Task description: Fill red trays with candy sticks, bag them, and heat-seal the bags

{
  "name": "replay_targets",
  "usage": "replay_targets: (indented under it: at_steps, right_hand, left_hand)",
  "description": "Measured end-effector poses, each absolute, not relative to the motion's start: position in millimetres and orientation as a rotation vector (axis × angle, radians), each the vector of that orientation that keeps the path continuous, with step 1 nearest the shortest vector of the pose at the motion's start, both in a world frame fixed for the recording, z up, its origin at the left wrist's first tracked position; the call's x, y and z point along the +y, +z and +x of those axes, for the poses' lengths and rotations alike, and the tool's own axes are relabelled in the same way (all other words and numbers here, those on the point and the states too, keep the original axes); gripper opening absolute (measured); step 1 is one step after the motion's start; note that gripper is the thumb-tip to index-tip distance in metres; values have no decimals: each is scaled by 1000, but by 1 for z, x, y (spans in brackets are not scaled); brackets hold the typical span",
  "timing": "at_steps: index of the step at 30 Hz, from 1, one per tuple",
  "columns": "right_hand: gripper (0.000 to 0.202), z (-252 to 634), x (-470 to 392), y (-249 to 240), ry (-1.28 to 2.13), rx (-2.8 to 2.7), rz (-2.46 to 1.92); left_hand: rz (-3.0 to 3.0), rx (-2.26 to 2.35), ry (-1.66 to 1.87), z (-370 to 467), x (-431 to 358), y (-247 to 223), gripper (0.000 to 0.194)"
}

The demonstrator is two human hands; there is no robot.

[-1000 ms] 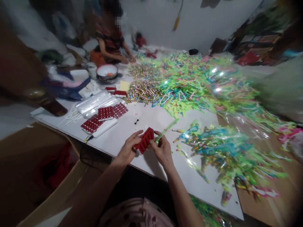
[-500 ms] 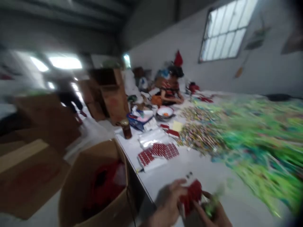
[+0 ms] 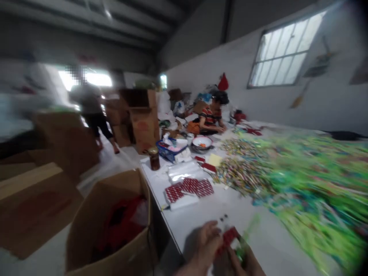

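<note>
Low in the head view, my left hand (image 3: 204, 243) is closed around the left side of a small red card (image 3: 230, 237). Its right side is pinched by my right hand (image 3: 246, 260). A bright green, strip-like piece (image 3: 240, 253) shows in my right hand, its upper end blurred. Just above the card are two small dark dots on something pale; I cannot make out what they belong to. Beyond my hands lie patterned red cards (image 3: 189, 187), spread on the white table (image 3: 207, 209), with clear plastic bags (image 3: 184, 171) behind them.
A large heap of green strips (image 3: 313, 199) covers the table's right side, beside a pile of small multicoloured pieces (image 3: 244, 172). An open cardboard box (image 3: 86, 226) stands at the table's left edge. A blue basket (image 3: 171, 151) and a bowl (image 3: 202, 143) sit farther back, near a seated person (image 3: 211, 120).
Both hands and the red card have shifted slightly left in view, and less of the card shows. The camera has tilted up a little. A walking person at the left is now more fully visible.
</note>
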State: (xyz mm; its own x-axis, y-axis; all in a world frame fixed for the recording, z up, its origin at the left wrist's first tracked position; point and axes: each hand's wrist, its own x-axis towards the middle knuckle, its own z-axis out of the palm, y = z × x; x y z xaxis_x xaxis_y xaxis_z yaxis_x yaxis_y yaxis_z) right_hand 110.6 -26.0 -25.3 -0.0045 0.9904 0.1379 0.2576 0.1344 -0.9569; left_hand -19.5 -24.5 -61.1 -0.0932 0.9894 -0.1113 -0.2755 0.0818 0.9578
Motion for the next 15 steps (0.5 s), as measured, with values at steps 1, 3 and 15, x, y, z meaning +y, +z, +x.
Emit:
replay_targets:
  at_steps: [1,3,15]
  right_hand:
    - [30,119,-35,-26,942,-1376,-1372]
    - [41,130,-48,-25,976,-1249,-1450]
    - [34,140,-76,-22,1280,-1209,-1290]
  left_hand:
    - [912,1114,1360,-16,-32,-49,62]
    - [986,1098,1275,-14,-41,-29,65]
    - [1293,951,1039,-18,-53,-46,85]
